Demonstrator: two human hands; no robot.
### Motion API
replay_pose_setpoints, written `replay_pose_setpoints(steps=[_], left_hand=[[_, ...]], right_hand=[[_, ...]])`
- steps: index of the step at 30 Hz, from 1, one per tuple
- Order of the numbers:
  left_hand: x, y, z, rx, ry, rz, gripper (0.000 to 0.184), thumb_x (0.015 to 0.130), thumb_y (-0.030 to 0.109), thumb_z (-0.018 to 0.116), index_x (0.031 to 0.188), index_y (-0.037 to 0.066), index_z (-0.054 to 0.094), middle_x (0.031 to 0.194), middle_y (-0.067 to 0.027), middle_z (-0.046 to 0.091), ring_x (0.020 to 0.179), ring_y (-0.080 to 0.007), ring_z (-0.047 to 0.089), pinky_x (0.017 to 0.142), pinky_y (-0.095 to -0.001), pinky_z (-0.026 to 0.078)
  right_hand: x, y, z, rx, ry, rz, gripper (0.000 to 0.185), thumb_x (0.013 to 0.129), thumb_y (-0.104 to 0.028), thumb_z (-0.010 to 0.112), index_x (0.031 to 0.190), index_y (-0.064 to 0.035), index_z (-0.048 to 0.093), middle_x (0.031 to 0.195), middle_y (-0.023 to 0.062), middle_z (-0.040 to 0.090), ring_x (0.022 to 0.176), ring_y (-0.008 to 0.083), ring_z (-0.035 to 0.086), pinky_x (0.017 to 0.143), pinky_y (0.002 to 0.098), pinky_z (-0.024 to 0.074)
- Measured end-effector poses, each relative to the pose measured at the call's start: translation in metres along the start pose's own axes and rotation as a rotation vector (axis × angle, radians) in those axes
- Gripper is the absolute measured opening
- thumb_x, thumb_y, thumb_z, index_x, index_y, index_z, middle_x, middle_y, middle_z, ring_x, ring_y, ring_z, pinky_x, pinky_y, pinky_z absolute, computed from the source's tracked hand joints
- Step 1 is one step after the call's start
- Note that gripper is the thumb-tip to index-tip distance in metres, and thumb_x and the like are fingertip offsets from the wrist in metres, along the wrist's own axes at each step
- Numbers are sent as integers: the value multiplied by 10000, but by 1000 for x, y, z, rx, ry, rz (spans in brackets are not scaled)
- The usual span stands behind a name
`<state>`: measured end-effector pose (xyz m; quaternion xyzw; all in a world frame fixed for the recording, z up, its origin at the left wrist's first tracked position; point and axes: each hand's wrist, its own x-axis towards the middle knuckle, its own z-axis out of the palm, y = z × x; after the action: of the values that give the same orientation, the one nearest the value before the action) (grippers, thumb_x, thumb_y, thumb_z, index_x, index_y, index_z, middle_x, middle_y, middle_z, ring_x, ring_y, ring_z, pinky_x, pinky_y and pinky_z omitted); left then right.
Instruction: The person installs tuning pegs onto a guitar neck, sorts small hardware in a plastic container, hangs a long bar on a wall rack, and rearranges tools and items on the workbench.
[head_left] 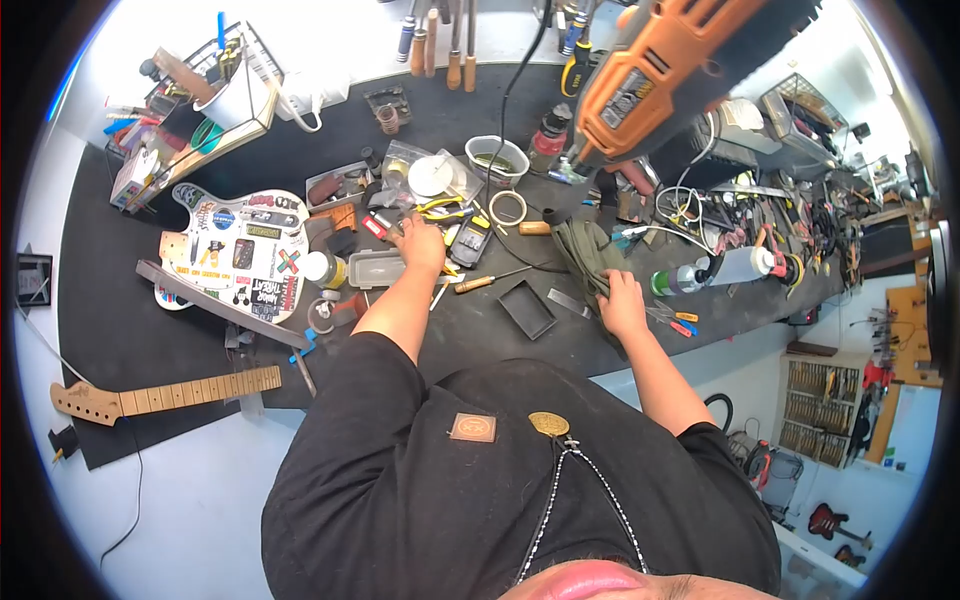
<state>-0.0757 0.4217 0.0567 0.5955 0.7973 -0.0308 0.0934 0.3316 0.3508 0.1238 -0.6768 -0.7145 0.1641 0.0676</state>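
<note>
My left hand (421, 247) reaches in among the small tools at the middle of the bench, its fingers bent. Whatever lies under its fingertips is too small to make out. Close by are yellow-handled pliers (443, 208), a red-and-white small box (375, 227) and a grey multimeter-like device (469, 243). An olive-green cloth (585, 250) hangs bunched on the right, and my right hand (623, 302) is closed on its near edge. Between my hands sit a black open tray (526, 311) and a wooden-handled screwdriver (476, 285).
A sticker-covered guitar body (240, 250) and a guitar neck (190, 393) lie on the left. An orange power tool (650, 85) looms overhead at upper right. A white tub (497, 160), a clear bottle (740, 265) and tangled cables (685, 208) crowd the dark bench (430, 355).
</note>
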Motion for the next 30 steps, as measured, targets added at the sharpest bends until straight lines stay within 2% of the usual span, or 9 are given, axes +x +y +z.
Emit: replay_pose_setpoints(steps=[3, 7, 12, 15, 16, 19, 25, 27, 30], left_hand=[[0, -1, -7, -182, 30, -136, 285, 953, 190, 609, 1118, 48, 792, 1425, -117, 559, 1363, -350, 485, 1131, -664, 374], [-12, -20, -22, -423, 202, -74, 271, 879, 213, 688, 1076, 51, 781, 1360, -131, 581, 1334, -380, 495, 1048, -666, 419], [-15, -44, 0, -878, 329, -22, 204, 822, 146, 722, 959, 1, 768, 1138, -233, 723, 1144, -419, 644, 1029, -472, 489], [-52, -53, -47, -1308, 183, -147, 199, 940, 155, 679, 1022, -17, 735, 929, -148, 755, 872, -212, 701, 830, -353, 541], [-70, -58, -68, -1280, 220, -171, 199, 988, 163, 652, 1028, -19, 722, 880, -88, 750, 827, -131, 662, 778, -308, 521], [-106, -93, -67, -1423, 292, -130, 167, 1016, 159, 612, 1035, 2, 668, 900, -74, 754, 840, -121, 665, 790, -304, 515], [-210, -109, -57, -1297, 107, -267, 130, 1021, 139, 607, 1056, 17, 636, 873, -52, 734, 796, -108, 632, 769, -275, 482], [-243, -99, -42, -1100, -4, -317, 168, 981, 167, 684, 1031, 12, 644, 837, -69, 727, 766, -117, 658, 691, -306, 512], [-290, -87, -2, -794, -76, -171, 277, 906, 251, 773, 1065, 34, 712, 906, -174, 734, 829, -350, 717, 777, -451, 558]], right_hand=[[2, -3, 2, -27, -28, 3, 513, 853, -126, 798, 1323, -114, 593, 1325, 194, 592, 1215, 448, 571, 1042, 510, 487], [6, -4, 4, -48, -51, 10, 512, 856, -143, 796, 1323, -120, 589, 1327, 199, 582, 1208, 459, 567, 1042, 516, 483], [11, -4, 7, -108, -110, -2, 563, 837, -190, 813, 1338, -118, 565, 1312, 215, 570, 1203, 463, 567, 1045, 521, 481], [11, -9, 8, -152, -140, 3, 595, 821, -215, 827, 1340, -109, 555, 1304, 222, 567, 1217, 460, 564, 1046, 517, 485], [11, -13, 7, -159, -142, 3, 605, 817, -222, 831, 1340, -105, 552, 1302, 224, 566, 1223, 458, 562, 1046, 515, 486], [7, -30, 3, -196, -178, 28, 635, 824, -245, 828, 1366, -97, 532, 1343, 221, 542, 1258, 449, 551, 1052, 515, 488], [-4, -60, -1, -258, -137, 67, 787, 833, -289, 823, 1500, -117, 442, 1428, 216, 473, 1340, 434, 482, 1097, 560, 432], [-9, -65, 2, -217, 36, -142, 772, 825, -253, 818, 1492, -114, 455, 1430, 210, 468, 1332, 431, 473, 1105, 564, 407], [-12, -87, 3, -75, 113, -465, 700, 811, -186, 808, 1438, -104, 508, 1417, 200, 477, 1310, 424, 470, 1110, 558, 382]])
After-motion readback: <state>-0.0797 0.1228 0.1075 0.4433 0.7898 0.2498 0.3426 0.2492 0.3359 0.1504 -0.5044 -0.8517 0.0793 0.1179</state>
